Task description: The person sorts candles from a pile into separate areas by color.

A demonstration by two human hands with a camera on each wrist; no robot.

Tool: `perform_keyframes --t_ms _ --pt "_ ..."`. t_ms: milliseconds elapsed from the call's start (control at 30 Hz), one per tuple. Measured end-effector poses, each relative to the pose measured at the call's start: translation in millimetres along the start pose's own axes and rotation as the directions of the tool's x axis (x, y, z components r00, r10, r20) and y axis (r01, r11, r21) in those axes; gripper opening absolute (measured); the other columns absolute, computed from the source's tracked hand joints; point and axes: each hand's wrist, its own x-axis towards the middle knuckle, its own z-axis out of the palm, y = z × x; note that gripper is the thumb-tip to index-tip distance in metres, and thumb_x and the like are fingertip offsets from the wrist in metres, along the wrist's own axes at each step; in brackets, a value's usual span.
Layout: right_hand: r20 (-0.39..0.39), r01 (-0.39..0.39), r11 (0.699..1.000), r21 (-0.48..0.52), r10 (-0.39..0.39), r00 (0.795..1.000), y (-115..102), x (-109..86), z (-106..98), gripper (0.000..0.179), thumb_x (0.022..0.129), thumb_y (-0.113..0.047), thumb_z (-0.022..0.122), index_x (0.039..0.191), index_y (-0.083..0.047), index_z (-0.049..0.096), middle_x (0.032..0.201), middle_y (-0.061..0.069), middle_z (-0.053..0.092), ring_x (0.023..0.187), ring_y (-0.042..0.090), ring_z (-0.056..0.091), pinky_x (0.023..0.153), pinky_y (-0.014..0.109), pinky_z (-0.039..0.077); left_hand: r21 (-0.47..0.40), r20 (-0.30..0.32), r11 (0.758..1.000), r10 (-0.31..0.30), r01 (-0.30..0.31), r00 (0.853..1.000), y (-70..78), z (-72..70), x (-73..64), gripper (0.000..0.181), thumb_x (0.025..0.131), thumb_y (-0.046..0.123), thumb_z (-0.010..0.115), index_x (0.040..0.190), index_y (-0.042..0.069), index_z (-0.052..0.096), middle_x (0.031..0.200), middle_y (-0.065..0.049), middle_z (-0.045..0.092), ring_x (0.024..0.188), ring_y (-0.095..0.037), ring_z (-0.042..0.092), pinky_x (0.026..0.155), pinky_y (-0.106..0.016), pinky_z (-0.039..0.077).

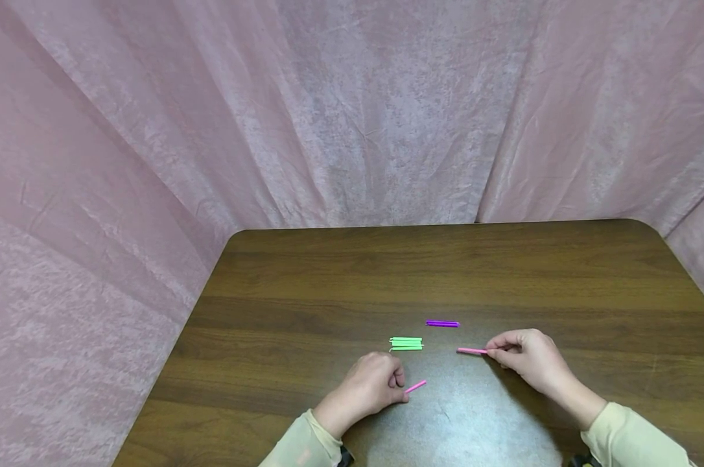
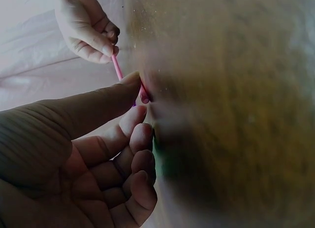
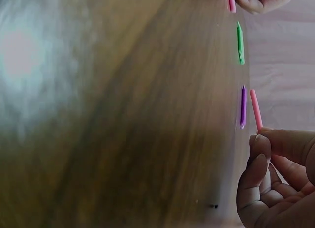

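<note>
My left hand (image 1: 368, 388) pinches one end of a thin pink birthday candle (image 1: 416, 386) between thumb and forefinger, close over the table. The candle's free end points right and slightly away from me. Farther right, my right hand (image 1: 529, 359) holds a second pink candle (image 1: 472, 351) by its right end, the rest sticking out to the left. In the right wrist view this candle (image 3: 256, 110) extends past the fingertips. A row of several green candles (image 1: 406, 344) lies just beyond the left hand. Purple candles (image 1: 443, 323) lie side by side behind and to the right of the green ones.
The brown wooden table (image 1: 305, 272) has rounded far corners and a glossy patch of reflected light near its front. Pink velvety curtains (image 1: 387, 117) hang behind its far edge and along the sides.
</note>
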Motion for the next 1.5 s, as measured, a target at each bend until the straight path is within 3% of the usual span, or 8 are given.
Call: perform_keyframes --t_ms 333,700,1500 --pt "0.016 -0.011 1.000 0.006 0.011 1.000 6.7 4.5 -5.2 0.004 0.085 -0.008 0.073 0.087 -0.008 0.076 0.072 -0.002 0.068 0.060 0.000 0.054 0.055 0.022 0.044 0.034 -0.001 0.999 0.010 -0.010 1.000 1.1 3.1 0.0 0.028 0.066 0.030 0.089 0.068 0.021 0.062 0.062 0.015 0.048 0.060 0.000 0.043 0.057 -0.019 0.036" --pt "0.002 -0.017 0.999 -0.048 0.017 1.000 8.7 7.3 -7.2 0.004 0.084 -0.014 0.074 0.086 -0.011 0.076 0.075 -0.005 0.069 0.062 0.001 0.054 0.059 0.023 0.042 0.058 -0.010 0.998 0.013 -0.012 1.000 0.6 4.6 0.2 0.029 0.068 0.028 0.088 0.064 0.022 0.060 0.059 0.017 0.045 0.058 0.000 0.043 0.056 -0.019 0.036" --pt "-0.017 0.043 0.988 -0.149 -0.046 0.999 12.6 10.1 -5.6 0.004 0.082 -0.014 0.076 0.079 -0.011 0.074 0.075 -0.008 0.068 0.066 0.004 0.056 0.062 0.028 0.043 0.087 -0.028 0.996 0.001 0.001 1.000 -1.0 4.6 -0.2 0.024 0.072 0.022 0.081 0.060 0.023 0.061 0.057 0.018 0.049 0.055 -0.002 0.046 0.056 -0.021 0.039"
